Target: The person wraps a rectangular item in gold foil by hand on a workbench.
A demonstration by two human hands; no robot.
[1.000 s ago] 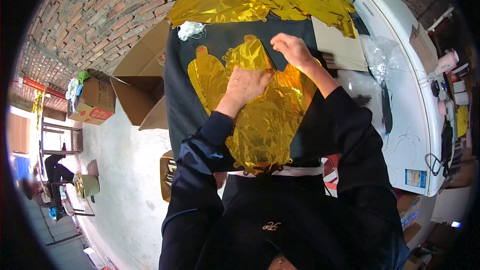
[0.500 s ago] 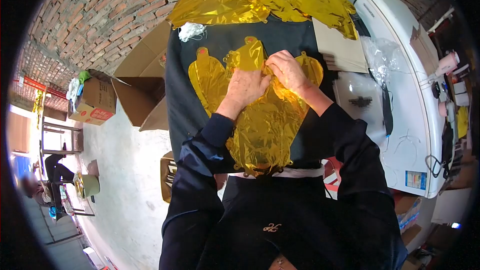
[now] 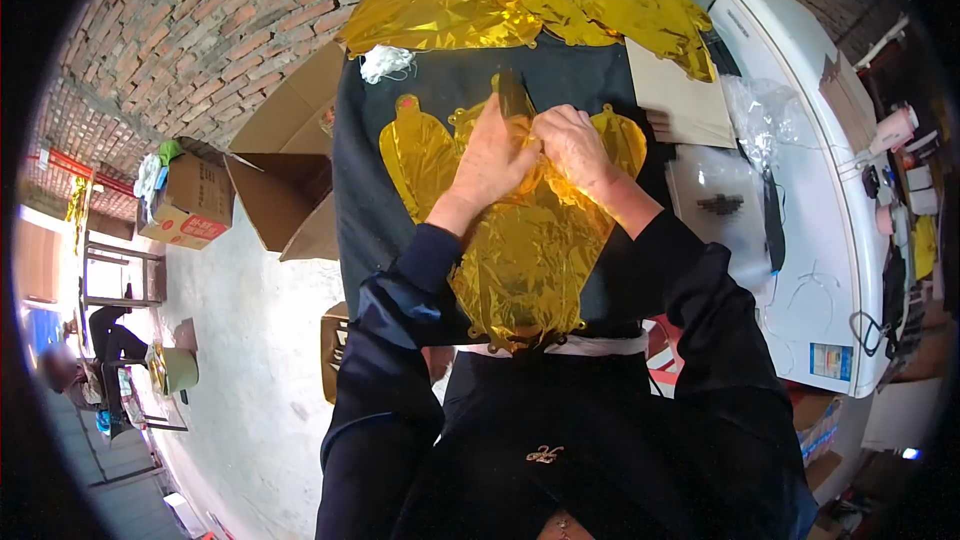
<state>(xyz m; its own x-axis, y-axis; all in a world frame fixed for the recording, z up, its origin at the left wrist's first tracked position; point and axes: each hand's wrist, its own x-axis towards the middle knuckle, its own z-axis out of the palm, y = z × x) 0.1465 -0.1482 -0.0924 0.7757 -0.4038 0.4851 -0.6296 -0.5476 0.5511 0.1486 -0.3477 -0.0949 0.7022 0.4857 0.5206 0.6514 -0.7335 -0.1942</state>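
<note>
Gold foil piece [image 3: 520,270] on black cloth, both my hands on its upper middle

Foil lies spread and wrinkled on the black cloth [image 3: 580,70] right in front of me, lower end at the near edge by my body, one lobe out to the left, one to the right. My left hand [image 3: 490,160] rests over the upper part, fingers stretched away from me, thumb pointing to the right; can't tell if it grips foil or just presses. My right hand [image 3: 580,150] sits just beside it, fingers curled down at the foil, fingertips near my left thumb; can't tell if they pinch anything, contact hidden.

Rest, quick: pile of gold foil [image 3: 440,5] across the far end; white thread bundle [image 3: 385,64] near its left part; cardboard sheet [image 3: 690,100] at far right, clear plastic bag [image 3: 720,190] nearer me. White appliance [image 3: 815,300] right of that. Open cardboard box [image 3: 290,190] left of the cloth, brick wall [image 3: 220,30] behind. Seated person [image 3: 120,340] well apart, far left.
</note>
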